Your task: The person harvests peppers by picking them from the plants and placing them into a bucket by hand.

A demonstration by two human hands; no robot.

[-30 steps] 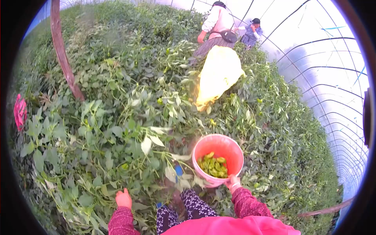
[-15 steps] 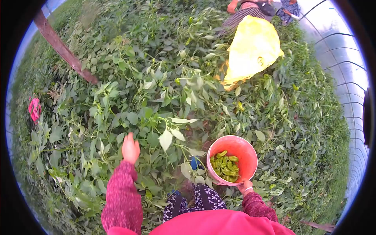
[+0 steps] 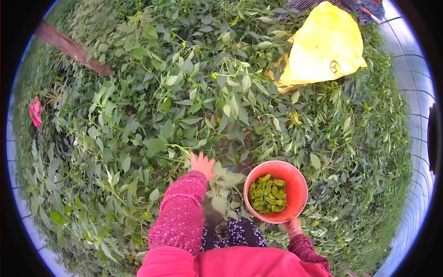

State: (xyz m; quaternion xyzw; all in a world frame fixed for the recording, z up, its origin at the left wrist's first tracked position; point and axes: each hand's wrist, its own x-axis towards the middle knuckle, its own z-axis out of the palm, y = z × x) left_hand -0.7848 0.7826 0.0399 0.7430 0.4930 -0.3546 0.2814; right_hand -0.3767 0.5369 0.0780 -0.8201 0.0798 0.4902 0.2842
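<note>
My right hand [image 3: 292, 225] grips the rim of a red bucket [image 3: 295, 184] on the side nearest me, its fingers partly hidden by the bucket. Several green peppers [image 3: 267, 194] lie in the bottom of the bucket. Fingers spread, my left hand [image 3: 202, 165] is among the leafy stems of a plant [image 3: 157, 145], to the left of the bucket. It touches or nearly touches the stems and holds nothing that I can see.
A large yellow sack [image 3: 325, 44] stands among the plants at the upper right, with parts of two people behind it. A wooden post [image 3: 74, 48] leans in at the upper left. Pink cloth [image 3: 35, 111] hangs at the far left. Dense plants surround my legs.
My left hand has moved right and forward across the plants, and its fingers have spread. The view has tilted down, so the people have mostly left the frame. My right hand still holds the bucket.
</note>
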